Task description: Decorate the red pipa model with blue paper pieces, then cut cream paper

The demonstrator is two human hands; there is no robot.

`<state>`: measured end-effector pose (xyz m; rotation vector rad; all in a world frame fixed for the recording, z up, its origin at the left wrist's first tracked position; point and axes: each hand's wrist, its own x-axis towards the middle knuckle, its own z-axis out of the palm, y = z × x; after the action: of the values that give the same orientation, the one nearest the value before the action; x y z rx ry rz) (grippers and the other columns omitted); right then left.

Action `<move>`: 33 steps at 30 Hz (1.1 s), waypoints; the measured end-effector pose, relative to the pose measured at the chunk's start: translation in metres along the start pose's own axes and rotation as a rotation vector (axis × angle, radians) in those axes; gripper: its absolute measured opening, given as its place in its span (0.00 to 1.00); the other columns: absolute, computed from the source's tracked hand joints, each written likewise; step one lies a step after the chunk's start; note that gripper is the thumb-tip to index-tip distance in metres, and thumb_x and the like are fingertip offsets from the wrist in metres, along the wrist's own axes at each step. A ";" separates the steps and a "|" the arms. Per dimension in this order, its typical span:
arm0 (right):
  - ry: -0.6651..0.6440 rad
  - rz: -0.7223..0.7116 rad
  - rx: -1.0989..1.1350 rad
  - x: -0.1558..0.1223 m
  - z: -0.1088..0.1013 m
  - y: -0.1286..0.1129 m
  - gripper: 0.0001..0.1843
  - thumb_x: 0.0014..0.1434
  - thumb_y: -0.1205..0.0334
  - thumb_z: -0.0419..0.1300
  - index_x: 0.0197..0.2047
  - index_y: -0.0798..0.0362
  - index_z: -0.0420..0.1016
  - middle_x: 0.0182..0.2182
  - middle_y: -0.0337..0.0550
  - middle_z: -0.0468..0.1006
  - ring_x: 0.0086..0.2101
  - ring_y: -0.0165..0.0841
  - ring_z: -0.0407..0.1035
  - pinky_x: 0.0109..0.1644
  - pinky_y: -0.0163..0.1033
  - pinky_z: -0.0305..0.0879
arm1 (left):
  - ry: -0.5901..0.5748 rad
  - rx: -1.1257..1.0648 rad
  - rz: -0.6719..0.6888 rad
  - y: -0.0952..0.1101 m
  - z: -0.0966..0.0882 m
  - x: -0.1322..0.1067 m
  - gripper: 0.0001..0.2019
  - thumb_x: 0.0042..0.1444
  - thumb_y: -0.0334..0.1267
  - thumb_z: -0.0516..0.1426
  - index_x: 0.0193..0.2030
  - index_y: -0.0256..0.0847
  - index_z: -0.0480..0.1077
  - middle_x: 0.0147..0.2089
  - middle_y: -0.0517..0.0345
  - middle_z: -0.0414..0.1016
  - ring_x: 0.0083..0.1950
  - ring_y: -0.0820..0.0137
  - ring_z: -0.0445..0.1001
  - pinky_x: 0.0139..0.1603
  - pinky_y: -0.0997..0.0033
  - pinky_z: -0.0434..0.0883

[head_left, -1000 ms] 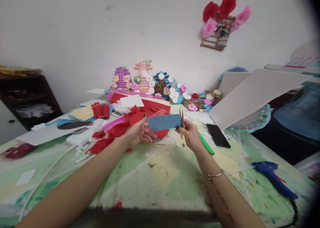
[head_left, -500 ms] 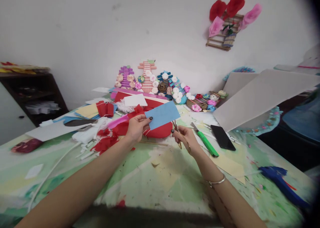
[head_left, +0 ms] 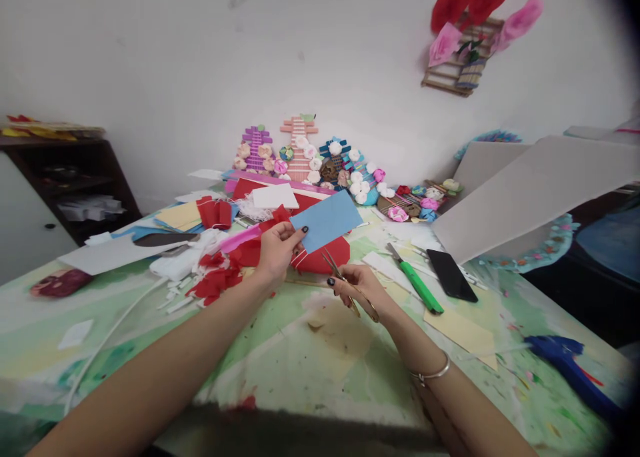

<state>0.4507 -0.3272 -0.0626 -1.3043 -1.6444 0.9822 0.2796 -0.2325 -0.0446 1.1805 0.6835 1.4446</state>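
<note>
My left hand [head_left: 277,251] pinches the lower left edge of a light blue paper rectangle [head_left: 327,219] and holds it tilted above the table. My right hand [head_left: 361,287] grips a pair of gold-handled scissors [head_left: 345,285], their blades slightly apart and pointing up-left at the paper's lower edge. A red paper piece [head_left: 325,257] lies on the table right behind the hands.
Red paper scraps [head_left: 216,278] and white strips lie left of my left hand. A green-handled cutter [head_left: 417,285], a black phone [head_left: 451,274] and yellow paper [head_left: 463,330] lie to the right. A blue glue gun [head_left: 570,363] is far right. Paper-flower crafts [head_left: 320,167] line the wall, and a grey board [head_left: 530,190] leans at the right.
My left hand has lifted and tilted the blue paper so its face shows. My right hand has dropped from beside the paper's right end to below it, with the scissors swung to point up-left.
</note>
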 end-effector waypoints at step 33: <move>0.126 0.041 0.052 0.001 -0.002 -0.005 0.18 0.49 0.47 0.65 0.25 0.55 0.71 0.11 0.32 0.61 0.14 0.23 0.53 0.17 0.30 0.49 | -0.183 0.079 -0.016 0.001 0.011 -0.016 0.16 0.42 0.45 0.67 0.28 0.35 0.69 0.18 0.61 0.70 0.18 0.77 0.66 0.18 0.78 0.62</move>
<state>0.4508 -0.3269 -0.0573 -1.3414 -1.4927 0.9412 0.2877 -0.2502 -0.0452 1.3472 0.6255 1.2871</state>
